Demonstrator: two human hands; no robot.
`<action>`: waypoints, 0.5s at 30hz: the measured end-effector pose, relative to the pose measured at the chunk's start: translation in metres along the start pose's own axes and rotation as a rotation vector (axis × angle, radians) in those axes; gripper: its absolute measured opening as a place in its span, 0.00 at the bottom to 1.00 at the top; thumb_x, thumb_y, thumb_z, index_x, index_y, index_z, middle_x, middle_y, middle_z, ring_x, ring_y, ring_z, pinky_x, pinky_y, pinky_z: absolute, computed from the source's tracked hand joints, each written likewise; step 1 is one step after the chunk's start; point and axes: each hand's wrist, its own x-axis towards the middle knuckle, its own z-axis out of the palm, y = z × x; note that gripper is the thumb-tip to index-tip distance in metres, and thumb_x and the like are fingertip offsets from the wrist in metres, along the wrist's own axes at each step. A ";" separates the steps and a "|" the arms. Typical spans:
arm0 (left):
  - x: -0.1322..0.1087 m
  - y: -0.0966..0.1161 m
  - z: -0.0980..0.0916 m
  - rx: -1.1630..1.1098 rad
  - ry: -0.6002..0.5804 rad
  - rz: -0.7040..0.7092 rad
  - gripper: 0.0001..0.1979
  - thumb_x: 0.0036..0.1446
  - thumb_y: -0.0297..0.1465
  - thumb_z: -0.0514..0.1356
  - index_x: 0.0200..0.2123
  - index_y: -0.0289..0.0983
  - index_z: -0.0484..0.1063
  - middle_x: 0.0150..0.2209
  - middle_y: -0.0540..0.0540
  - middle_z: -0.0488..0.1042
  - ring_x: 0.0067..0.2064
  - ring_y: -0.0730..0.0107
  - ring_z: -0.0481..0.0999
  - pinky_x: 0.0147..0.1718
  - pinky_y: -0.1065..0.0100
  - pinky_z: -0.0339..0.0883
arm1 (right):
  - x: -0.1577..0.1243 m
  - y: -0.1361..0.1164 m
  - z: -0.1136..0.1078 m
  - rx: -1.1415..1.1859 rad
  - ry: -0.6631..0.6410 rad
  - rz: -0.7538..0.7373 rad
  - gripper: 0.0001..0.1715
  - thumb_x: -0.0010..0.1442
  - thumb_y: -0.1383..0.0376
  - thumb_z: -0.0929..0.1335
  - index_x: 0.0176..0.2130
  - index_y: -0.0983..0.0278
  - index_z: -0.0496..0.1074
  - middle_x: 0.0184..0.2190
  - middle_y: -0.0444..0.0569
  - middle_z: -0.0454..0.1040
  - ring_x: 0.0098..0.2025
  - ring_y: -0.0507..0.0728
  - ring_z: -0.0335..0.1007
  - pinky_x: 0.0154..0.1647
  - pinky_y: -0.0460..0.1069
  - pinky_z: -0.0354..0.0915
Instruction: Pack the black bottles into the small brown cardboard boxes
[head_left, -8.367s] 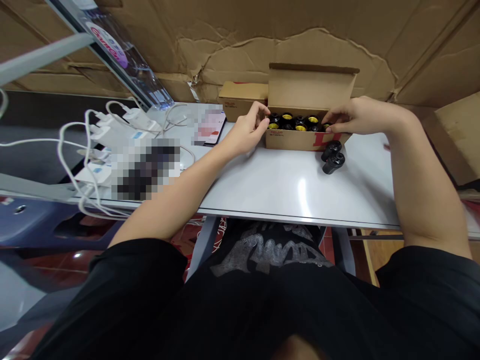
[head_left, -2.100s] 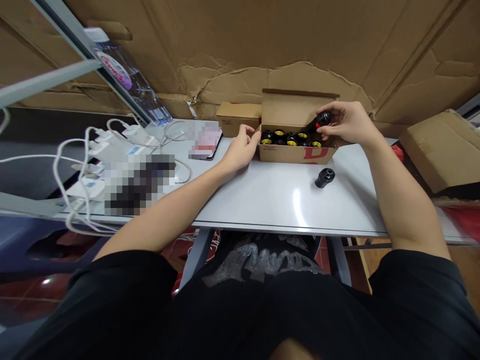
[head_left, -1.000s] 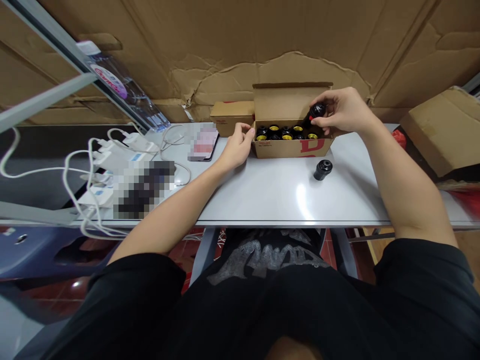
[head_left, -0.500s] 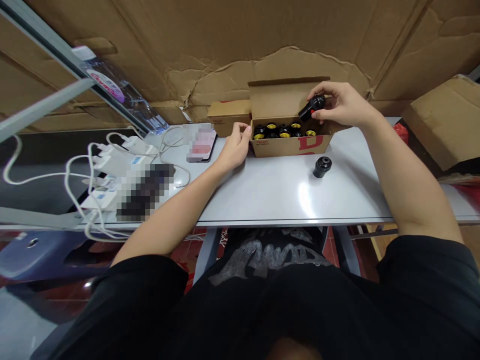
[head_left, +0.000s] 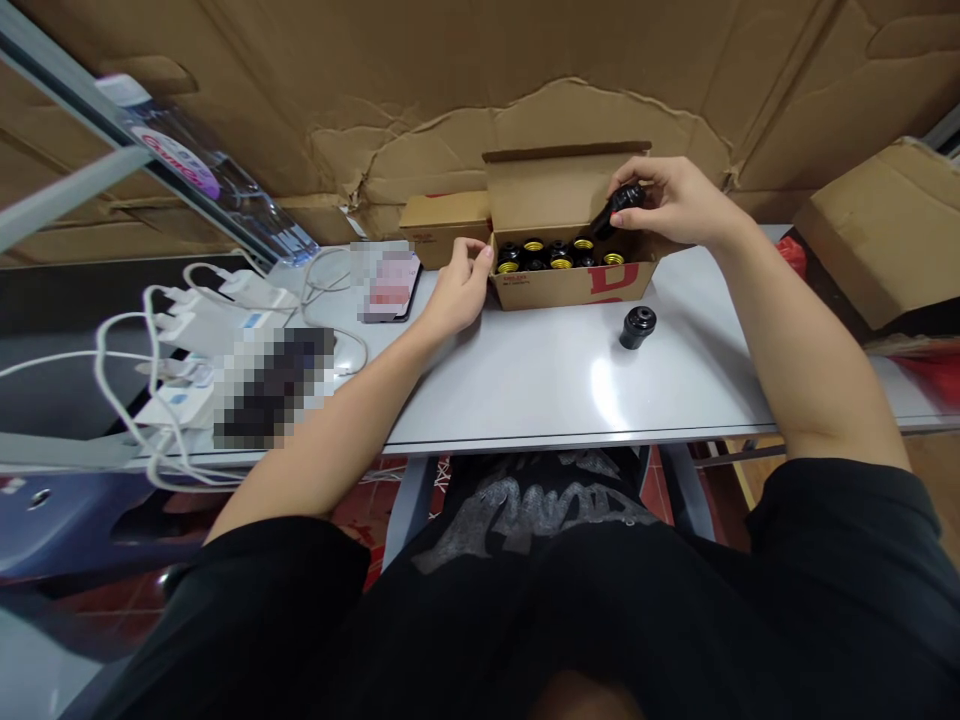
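An open cardboard box (head_left: 551, 290) with a raised lid stands at the back of the table. Inside it are several black lamp holders (head_left: 559, 250), some showing gold-coloured threaded rings. My left hand (head_left: 463, 283) pinches the box's left end. Above the right part of the box, my right hand (head_left: 671, 205) grips a black lamp holder (head_left: 606, 220) with a small red part. It is tilted, its lower end down at the box opening; my fingers hide part of it. A single black lamp holder (head_left: 637, 328) stands on the table in front of the box.
A closed cardboard box (head_left: 442, 225) and a phone (head_left: 394, 285) lie left of the open box. Further left are white chargers with cables (head_left: 180, 400), a blurred dark object (head_left: 277, 385) and a water bottle (head_left: 217, 180). A larger carton (head_left: 885, 235) stands at right.
My right hand has lowered the lamp holder slightly toward the box opening. My left hand stays at the box's left end. The whole view has shifted a little.
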 end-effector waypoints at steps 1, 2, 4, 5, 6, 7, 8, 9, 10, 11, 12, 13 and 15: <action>0.001 -0.001 0.000 -0.004 0.003 0.002 0.51 0.66 0.90 0.50 0.57 0.50 0.74 0.35 0.47 0.76 0.42 0.47 0.84 0.61 0.40 0.83 | 0.000 -0.001 0.000 -0.046 0.002 -0.019 0.30 0.53 0.44 0.92 0.48 0.45 0.85 0.53 0.43 0.89 0.58 0.70 0.80 0.79 0.69 0.79; 0.001 -0.002 0.000 -0.006 0.006 0.005 0.53 0.64 0.91 0.50 0.56 0.50 0.74 0.35 0.47 0.76 0.42 0.47 0.84 0.61 0.40 0.83 | -0.001 -0.002 0.000 -0.109 0.000 -0.047 0.26 0.57 0.45 0.89 0.49 0.45 0.84 0.53 0.42 0.89 0.55 0.68 0.80 0.76 0.68 0.81; 0.002 -0.004 0.000 -0.006 0.012 0.012 0.55 0.61 0.93 0.49 0.56 0.51 0.74 0.35 0.48 0.75 0.41 0.47 0.83 0.61 0.39 0.83 | -0.002 -0.003 0.001 -0.209 0.011 -0.068 0.20 0.60 0.47 0.85 0.48 0.46 0.83 0.52 0.41 0.90 0.52 0.67 0.79 0.73 0.67 0.83; 0.002 -0.005 -0.001 -0.004 0.013 0.015 0.55 0.60 0.93 0.49 0.56 0.51 0.74 0.35 0.48 0.75 0.41 0.48 0.83 0.61 0.39 0.83 | -0.002 -0.004 0.001 -0.235 0.023 -0.067 0.18 0.60 0.49 0.84 0.47 0.46 0.82 0.53 0.40 0.91 0.53 0.68 0.80 0.73 0.67 0.83; 0.002 -0.005 -0.001 -0.001 0.011 0.017 0.56 0.60 0.93 0.49 0.56 0.51 0.74 0.34 0.48 0.75 0.40 0.48 0.82 0.61 0.39 0.83 | -0.002 -0.005 0.001 -0.254 0.033 -0.072 0.16 0.61 0.49 0.83 0.46 0.44 0.82 0.55 0.39 0.92 0.55 0.69 0.80 0.75 0.67 0.82; 0.002 -0.005 -0.001 0.003 0.007 0.016 0.56 0.60 0.93 0.49 0.56 0.50 0.75 0.34 0.49 0.75 0.39 0.49 0.82 0.61 0.39 0.83 | -0.003 -0.006 0.001 -0.266 0.039 -0.080 0.14 0.62 0.50 0.83 0.45 0.43 0.82 0.56 0.38 0.92 0.58 0.71 0.80 0.77 0.68 0.81; 0.002 -0.005 -0.002 0.008 0.001 0.012 0.55 0.61 0.92 0.49 0.57 0.50 0.75 0.33 0.49 0.75 0.39 0.49 0.82 0.61 0.39 0.84 | -0.003 -0.006 0.001 -0.272 0.043 -0.087 0.13 0.63 0.51 0.84 0.44 0.41 0.82 0.57 0.37 0.93 0.60 0.72 0.81 0.79 0.69 0.80; 0.002 -0.005 -0.002 0.013 -0.007 0.007 0.55 0.62 0.92 0.49 0.57 0.49 0.75 0.33 0.49 0.74 0.38 0.49 0.82 0.60 0.39 0.84 | -0.003 -0.005 0.001 -0.275 0.041 -0.088 0.13 0.64 0.51 0.84 0.44 0.40 0.83 0.58 0.36 0.93 0.62 0.72 0.81 0.82 0.70 0.79; 0.001 -0.004 -0.003 0.018 -0.012 0.003 0.55 0.63 0.91 0.49 0.58 0.49 0.75 0.33 0.48 0.74 0.39 0.49 0.82 0.60 0.39 0.84 | -0.002 -0.004 0.000 -0.276 0.032 -0.083 0.13 0.64 0.52 0.85 0.45 0.40 0.83 0.58 0.36 0.93 0.62 0.73 0.81 0.83 0.71 0.77; 0.001 -0.004 -0.003 0.020 -0.014 0.002 0.55 0.64 0.91 0.48 0.59 0.49 0.75 0.33 0.48 0.74 0.39 0.48 0.83 0.60 0.39 0.85 | -0.002 -0.002 -0.001 -0.276 0.015 -0.073 0.14 0.64 0.52 0.87 0.45 0.40 0.85 0.57 0.37 0.93 0.62 0.73 0.82 0.85 0.72 0.76; 0.000 -0.003 -0.003 0.019 -0.013 0.003 0.55 0.64 0.91 0.48 0.59 0.48 0.75 0.33 0.48 0.74 0.40 0.48 0.84 0.61 0.39 0.85 | 0.000 0.000 -0.002 -0.278 -0.005 -0.060 0.16 0.64 0.52 0.89 0.46 0.41 0.86 0.56 0.38 0.93 0.61 0.73 0.82 0.86 0.73 0.75; 0.000 -0.002 -0.004 0.014 -0.010 0.005 0.55 0.64 0.91 0.49 0.58 0.48 0.75 0.33 0.48 0.74 0.41 0.48 0.84 0.61 0.39 0.85 | 0.001 0.004 -0.003 -0.284 -0.025 -0.046 0.19 0.63 0.52 0.91 0.48 0.42 0.87 0.54 0.39 0.93 0.61 0.73 0.82 0.87 0.74 0.74; -0.001 -0.001 -0.005 -0.002 -0.008 0.007 0.54 0.64 0.91 0.49 0.57 0.49 0.75 0.34 0.48 0.75 0.42 0.47 0.85 0.62 0.39 0.84 | 0.004 0.011 -0.006 -0.310 -0.052 -0.026 0.25 0.60 0.53 0.94 0.50 0.43 0.89 0.48 0.40 0.92 0.61 0.72 0.83 0.88 0.75 0.75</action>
